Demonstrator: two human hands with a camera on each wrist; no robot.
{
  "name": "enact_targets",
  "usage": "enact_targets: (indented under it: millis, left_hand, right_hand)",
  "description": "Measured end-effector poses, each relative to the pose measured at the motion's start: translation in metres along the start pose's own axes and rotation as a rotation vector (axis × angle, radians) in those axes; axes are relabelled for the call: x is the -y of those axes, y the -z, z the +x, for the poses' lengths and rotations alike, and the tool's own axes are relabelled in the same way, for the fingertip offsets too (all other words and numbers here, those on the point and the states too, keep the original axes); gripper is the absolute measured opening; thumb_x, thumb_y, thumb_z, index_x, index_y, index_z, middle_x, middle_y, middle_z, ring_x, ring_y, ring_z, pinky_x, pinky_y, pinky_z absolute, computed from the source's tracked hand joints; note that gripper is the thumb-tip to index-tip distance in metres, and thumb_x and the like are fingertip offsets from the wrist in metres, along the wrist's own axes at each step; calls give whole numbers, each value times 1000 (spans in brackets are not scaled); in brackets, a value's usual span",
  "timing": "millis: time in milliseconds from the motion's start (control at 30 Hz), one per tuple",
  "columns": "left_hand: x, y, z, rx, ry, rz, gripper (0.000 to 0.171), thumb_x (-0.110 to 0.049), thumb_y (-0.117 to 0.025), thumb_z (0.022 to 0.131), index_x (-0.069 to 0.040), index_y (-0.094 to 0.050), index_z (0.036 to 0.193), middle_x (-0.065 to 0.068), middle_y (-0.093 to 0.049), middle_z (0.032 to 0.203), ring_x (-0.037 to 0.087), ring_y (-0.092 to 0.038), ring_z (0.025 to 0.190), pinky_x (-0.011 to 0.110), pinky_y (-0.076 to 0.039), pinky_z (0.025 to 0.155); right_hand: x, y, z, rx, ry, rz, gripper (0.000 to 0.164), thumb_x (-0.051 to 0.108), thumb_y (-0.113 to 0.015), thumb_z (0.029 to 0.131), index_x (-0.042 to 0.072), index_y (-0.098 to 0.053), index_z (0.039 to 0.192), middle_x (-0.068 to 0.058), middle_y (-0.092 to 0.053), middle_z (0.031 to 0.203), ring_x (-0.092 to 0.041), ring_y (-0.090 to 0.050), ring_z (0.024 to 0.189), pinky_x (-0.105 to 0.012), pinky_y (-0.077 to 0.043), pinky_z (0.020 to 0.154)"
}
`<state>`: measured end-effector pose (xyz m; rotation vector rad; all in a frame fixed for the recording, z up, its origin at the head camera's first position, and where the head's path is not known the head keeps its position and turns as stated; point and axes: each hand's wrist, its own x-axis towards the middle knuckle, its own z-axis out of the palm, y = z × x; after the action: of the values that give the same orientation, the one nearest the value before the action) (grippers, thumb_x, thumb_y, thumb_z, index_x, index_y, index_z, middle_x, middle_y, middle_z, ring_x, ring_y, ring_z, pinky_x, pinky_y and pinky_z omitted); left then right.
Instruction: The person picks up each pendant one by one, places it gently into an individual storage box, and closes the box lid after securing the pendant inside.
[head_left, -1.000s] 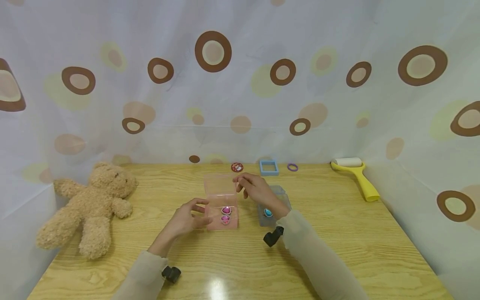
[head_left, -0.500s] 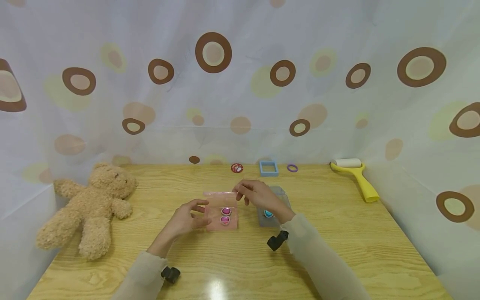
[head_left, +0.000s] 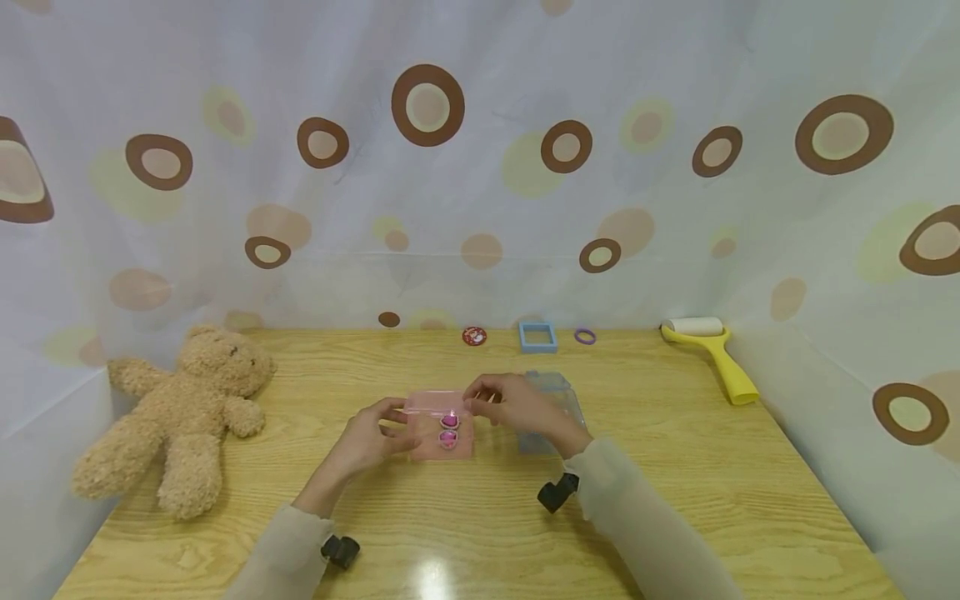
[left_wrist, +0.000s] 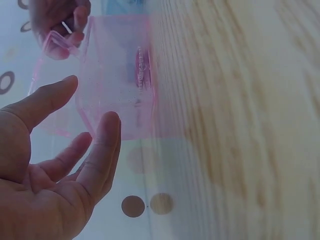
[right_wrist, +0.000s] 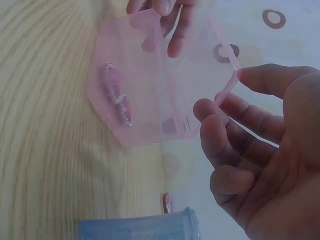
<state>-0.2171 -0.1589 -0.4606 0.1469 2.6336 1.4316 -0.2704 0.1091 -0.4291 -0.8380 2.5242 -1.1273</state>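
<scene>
A clear pink plastic box sits on the table in the head view, with two heart-like pink jewelled pieces inside it. Its lid is raised at an angle, and my right hand pinches the lid's edge between thumb and fingers. At the box's left side is my left hand, fingers loosely spread with the tips right at the wall. A clear bluish box stands just right of the pink one, partly hidden under my right hand and wrist.
A teddy bear lies at the left. Along the back are a round red badge, a light blue square frame and a purple ring. A yellow-handled lint roller rests at the right against the patterned curtain.
My right hand has come down and toward me, swinging the pink lid from leaning back to tilting forward over the box. The left hand has stayed almost still.
</scene>
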Motion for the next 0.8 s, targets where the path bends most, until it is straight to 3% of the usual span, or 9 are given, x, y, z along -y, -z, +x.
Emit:
enact_targets:
  millis: [200, 300, 567, 800]
  left_hand:
    - [1, 4, -1, 17, 5, -46, 72, -18, -78, 87, -6, -42, 149, 20, -61, 130, 29, -67, 104, 40, -58, 83]
    - [1, 6, -2, 37, -8, -73, 74, -19, -78, 88, -8, -40, 151, 23, -59, 133, 30, -67, 105, 40, -59, 83]
    - [-1, 8, -5, 46, -44, -80, 67, -25, -73, 92, -7, -43, 149, 25, -60, 133, 30, -68, 102, 39, -60, 80]
    - [0, 7, -2, 47, -55, -114, 60, -15, -68, 95, -4, -43, 148, 26, -59, 131, 25, -69, 96, 37, -61, 80]
  right_hand:
    - [3, -5, -1, -25, 21, -89, 20, 25, -62, 99, 12, -69, 112, -1, -69, 94, -16, -59, 75, -26, -49, 63]
    - [2, -8, 0, -35, 12, -132, 19, 25, -65, 97, 13, -69, 111, 3, -68, 93, -10, -58, 76, -26, -49, 66]
    - [-1, -18, 0, -65, 5, -188, 18, 28, -68, 95, 16, -68, 109, 5, -68, 90, -7, -57, 71, -25, -49, 65]
    - [4, -21, 0, -73, 11, -241, 22, 25, -70, 93, 12, -68, 111, 4, -69, 89, -7, -55, 66, -24, -46, 61]
